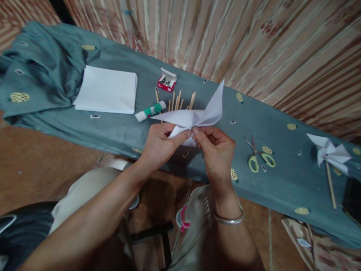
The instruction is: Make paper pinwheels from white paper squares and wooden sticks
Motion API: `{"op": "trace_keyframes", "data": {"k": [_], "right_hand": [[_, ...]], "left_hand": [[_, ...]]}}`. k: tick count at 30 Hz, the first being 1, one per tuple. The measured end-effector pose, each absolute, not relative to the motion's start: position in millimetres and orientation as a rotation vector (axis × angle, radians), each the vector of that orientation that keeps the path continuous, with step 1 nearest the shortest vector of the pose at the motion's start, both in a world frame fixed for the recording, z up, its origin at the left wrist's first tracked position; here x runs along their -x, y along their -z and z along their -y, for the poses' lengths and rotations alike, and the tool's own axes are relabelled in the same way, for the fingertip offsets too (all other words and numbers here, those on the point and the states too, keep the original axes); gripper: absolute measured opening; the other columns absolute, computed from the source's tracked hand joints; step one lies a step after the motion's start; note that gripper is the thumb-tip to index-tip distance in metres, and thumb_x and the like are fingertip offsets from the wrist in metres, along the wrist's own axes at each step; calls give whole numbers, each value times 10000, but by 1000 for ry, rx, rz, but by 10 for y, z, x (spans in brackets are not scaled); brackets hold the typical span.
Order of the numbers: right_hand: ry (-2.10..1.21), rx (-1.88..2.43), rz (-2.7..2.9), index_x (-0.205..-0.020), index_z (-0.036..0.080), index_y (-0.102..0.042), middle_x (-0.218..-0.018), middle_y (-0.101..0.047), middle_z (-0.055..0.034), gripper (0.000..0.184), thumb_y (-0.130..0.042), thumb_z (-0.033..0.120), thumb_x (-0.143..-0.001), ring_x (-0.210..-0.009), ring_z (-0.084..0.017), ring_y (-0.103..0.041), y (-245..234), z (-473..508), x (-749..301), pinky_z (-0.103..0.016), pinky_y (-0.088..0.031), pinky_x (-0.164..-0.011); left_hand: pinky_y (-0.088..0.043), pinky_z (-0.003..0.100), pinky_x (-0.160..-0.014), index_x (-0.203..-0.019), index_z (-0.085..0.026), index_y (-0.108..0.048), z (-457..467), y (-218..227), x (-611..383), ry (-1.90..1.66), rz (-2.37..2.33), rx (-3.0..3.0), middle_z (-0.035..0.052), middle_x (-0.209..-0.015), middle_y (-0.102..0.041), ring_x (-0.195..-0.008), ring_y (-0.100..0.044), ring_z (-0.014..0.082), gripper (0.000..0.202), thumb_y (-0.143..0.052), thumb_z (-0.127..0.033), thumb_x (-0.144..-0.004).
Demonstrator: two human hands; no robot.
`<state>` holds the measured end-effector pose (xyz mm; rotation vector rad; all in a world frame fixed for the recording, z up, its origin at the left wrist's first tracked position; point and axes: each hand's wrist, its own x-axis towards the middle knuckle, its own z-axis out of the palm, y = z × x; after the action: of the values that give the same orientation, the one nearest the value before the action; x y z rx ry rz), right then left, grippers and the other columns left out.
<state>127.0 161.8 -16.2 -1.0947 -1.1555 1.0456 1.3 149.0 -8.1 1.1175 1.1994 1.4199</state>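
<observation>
A white paper pinwheel (214,106), its blades partly folded in, is held up over the front of the cloth. My left hand (162,144) pinches its lower left side between thumb and fingers. On the other side my right hand (215,149) has thumb and fingertips closed at the paper's centre; whether a pin is there I cannot tell. Just behind the paper lie several thin wooden sticks (178,99), partly covered by it. A green and white glue stick (150,111) rests left of them. Further back stands an open red and white box of metal pins (167,80).
A stack of white paper (107,90) lies to the left on the green cloth (261,188). Scissors with green handles (258,158) lie right of my hands. Farther right are a pinwheel on a stick (330,154) and a dark phone (358,202). A curtain (197,25) hangs behind.
</observation>
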Motion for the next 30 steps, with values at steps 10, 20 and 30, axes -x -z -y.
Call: {"op": "trace_keyframes", "data": {"k": [10,20,30], "right_hand": [[-1017,1193,1169,-656,170,-670,-587,-645,37,164,-753,308,-687,-525,-90,-537,136,-1602,-1253,-223,-447,-536],[-522,1332,1286,-821,175,-685,-795,-705,-29,258,-763,394,-711,-690,-138,-612,-51,-1500,-1603,-287,-513,-684],[-1217,1206,1369,-922,175,-738,-914,-773,-59,356,-804,404,-657,-804,-216,-711,124,-1590,-1708,-358,-577,-733]], "left_hand": [[-383,220,-514,-531,-151,-639,-1499,98,-24,-1412,-1179,-1072,-56,-485,-539,-477,-444,88,196,-746,-284,-628],[-473,250,-609,-688,-144,-731,-1560,147,-24,-1448,-1034,-614,6,-669,-713,-601,-607,136,207,-812,-262,-539],[-477,247,-587,-675,-128,-716,-1484,171,-114,-1282,-1044,-629,9,-637,-704,-555,-596,125,265,-845,-285,-504]]}}
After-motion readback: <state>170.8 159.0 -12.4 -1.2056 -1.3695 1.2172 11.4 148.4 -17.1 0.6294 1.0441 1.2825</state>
